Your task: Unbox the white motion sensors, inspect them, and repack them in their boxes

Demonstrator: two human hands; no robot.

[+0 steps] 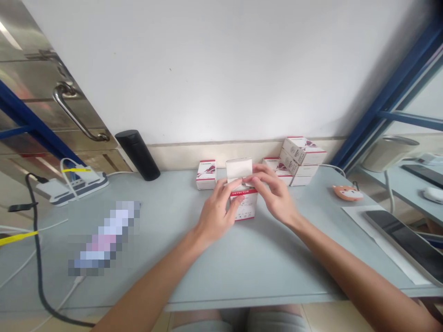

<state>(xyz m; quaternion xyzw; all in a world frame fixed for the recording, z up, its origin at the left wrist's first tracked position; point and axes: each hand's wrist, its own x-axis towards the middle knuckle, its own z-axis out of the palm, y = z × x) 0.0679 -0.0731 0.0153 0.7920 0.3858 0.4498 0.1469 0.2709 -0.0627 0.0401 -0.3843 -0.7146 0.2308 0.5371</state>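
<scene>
Both hands on the open DETECTOR box (246,210) at centre of the grey surface (277,267), flap up. Closed box (206,173) at 11 o'clock of it, box stack (302,161) at 2 o'clock. Black cylinder (138,154) at 10 o'clock.

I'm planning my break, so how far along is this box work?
The stacked boxes at right look closed, so perhaps finished. In hand: the DETECTOR box, flap raised, left hand and right hand at its top. Left: that flap, not yet down, if these are being packed. Whether the lone box on the left is finished or waiting, I can't tell.
</scene>
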